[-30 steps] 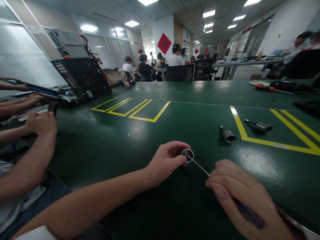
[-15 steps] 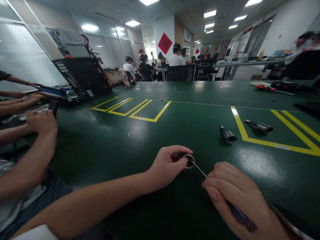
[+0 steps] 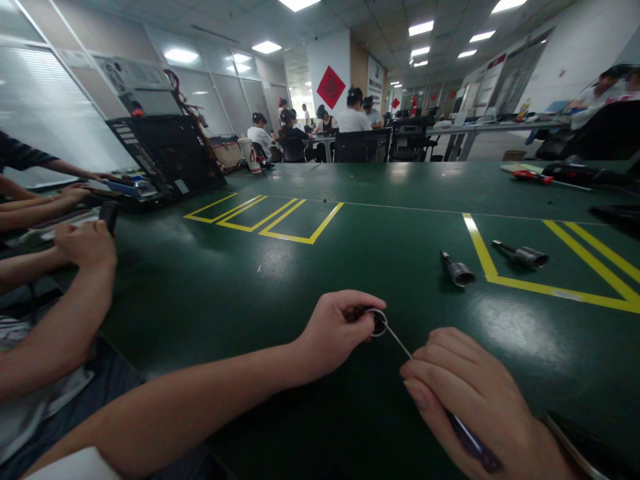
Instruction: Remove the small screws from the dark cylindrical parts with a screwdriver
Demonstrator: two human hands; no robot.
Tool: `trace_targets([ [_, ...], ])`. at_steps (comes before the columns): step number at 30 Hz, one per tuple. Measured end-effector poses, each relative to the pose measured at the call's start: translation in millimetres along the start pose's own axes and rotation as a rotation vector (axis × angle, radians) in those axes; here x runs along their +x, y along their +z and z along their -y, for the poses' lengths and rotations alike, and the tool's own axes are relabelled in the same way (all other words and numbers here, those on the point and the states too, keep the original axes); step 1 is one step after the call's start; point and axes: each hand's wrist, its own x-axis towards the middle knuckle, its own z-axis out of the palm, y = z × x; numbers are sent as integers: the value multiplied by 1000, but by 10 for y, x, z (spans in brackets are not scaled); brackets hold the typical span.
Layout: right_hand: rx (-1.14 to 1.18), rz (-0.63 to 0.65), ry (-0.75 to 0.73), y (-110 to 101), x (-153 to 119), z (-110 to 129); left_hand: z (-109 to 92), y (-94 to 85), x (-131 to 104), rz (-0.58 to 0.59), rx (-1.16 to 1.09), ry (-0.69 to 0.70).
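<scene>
My left hand is closed round a small round metal piece, apparently a hole saw, whose ring-shaped open mouth faces right; the fingers hide its rest. In my right hand is a screwdriver with a dark purple handle. Its thin shaft runs up to the left, and the tip is inside the mouth of the piece, out of sight. Beyond my right hand, a hole saw with a dark shank lies on the green table. A second hole saw lies to its right, within yellow tape lines.
Yellow tape marks areas on the table. At the far right lie a red-handled screwdriver and a black tool. A flat dark object is by my right wrist. Co-workers' arms reach in at left, near a black open case.
My right hand has shifted very slightly left and down with the screwdriver, its tip still in the ring. My left hand stays in place. A co-worker's arm at far left has moved right.
</scene>
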Motion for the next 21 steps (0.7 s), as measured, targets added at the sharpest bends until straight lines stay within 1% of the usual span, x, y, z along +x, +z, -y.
trace_targets([
  [4, 34, -8, 23, -15, -26, -11, 43, -32, 61, -4, -10, 22],
  [7, 53, -72, 49, -28, -37, -37, 135, -86, 143, 16, -9, 96],
  [9, 66, -105, 103, -23, -38, -69, 212, -132, 221, -2, 46, 167],
  [11, 90, -120, 188, -5, -34, -114, 276, -185, 322, -36, 150, 234],
  [14, 142, -122, 377, 28, -17, -195, 310, -271, 508, -64, 356, 323],
  [18, 245, -73, 660, 36, 22, -320, 263, -383, 780, -87, 654, 400],
  [21, 361, -64, 770, 19, 60, -431, 233, -448, 967, -81, 801, 459],
])
